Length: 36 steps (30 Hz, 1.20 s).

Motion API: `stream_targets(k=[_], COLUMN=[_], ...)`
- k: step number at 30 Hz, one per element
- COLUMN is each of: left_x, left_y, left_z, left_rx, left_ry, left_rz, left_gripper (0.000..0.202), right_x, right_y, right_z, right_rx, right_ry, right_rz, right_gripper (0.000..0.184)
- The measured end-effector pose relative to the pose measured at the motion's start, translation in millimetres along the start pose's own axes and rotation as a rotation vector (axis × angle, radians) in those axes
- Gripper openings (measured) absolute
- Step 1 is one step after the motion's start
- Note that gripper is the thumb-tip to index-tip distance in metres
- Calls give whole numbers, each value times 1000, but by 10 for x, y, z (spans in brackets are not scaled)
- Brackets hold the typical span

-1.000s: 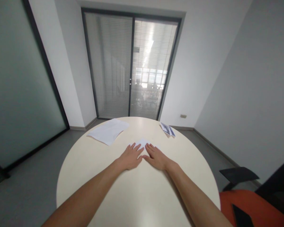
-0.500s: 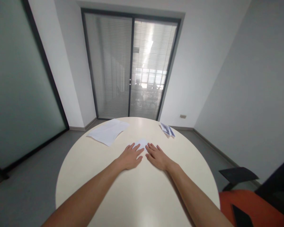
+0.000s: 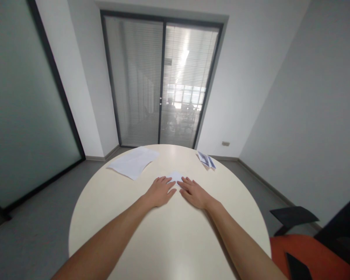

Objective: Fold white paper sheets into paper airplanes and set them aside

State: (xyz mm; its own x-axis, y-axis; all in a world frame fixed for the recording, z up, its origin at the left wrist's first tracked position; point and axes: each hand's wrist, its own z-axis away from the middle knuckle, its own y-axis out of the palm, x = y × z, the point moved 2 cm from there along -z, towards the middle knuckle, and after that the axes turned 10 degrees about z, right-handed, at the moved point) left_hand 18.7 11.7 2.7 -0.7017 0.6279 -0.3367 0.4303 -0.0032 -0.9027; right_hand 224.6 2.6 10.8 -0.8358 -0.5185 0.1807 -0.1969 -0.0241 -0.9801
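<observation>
A small white piece of paper (image 3: 175, 176) lies on the round cream table (image 3: 169, 237), partly covered by my fingers. My left hand (image 3: 161, 191) rests palm down at its left side, fingers stretched forward and thumb apart. From the other side my right hand (image 3: 194, 192) lies flat, its fingertips on or just beside the paper's right edge. The two hands face each other with a narrow gap between them. How far the paper runs under the fingers is hidden.
A large creased white sheet (image 3: 133, 161) lies at the table's back left. Folded printed paper (image 3: 205, 160) sits near the back right edge. An orange chair (image 3: 294, 249) with black armrests stands at the right. Beyond the table is a glass door (image 3: 160, 85) with blinds.
The fingers of my left hand have drawn a little closer together and shifted slightly. My right hand has barely moved. The papers on the table stay where they were.
</observation>
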Motion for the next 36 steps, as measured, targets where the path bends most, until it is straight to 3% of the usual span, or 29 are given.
stream_targets(k=[6,18,36], left_x=[-42,19,-8], left_y=[-43,32,5], left_z=[10,-1,4], left_rx=[-44,12,26], left_ry=[49,38,55], left_rz=[35,-15,17], left_gripper=[43,52,49], right_x=[87,-49,-15], right_y=[6,91,30], right_z=[4,-43,-53], right_rx=[-8,6,-77], right_ry=[-20,103,14], right_rz=[-26,54,51], right_gripper=[54,67,55])
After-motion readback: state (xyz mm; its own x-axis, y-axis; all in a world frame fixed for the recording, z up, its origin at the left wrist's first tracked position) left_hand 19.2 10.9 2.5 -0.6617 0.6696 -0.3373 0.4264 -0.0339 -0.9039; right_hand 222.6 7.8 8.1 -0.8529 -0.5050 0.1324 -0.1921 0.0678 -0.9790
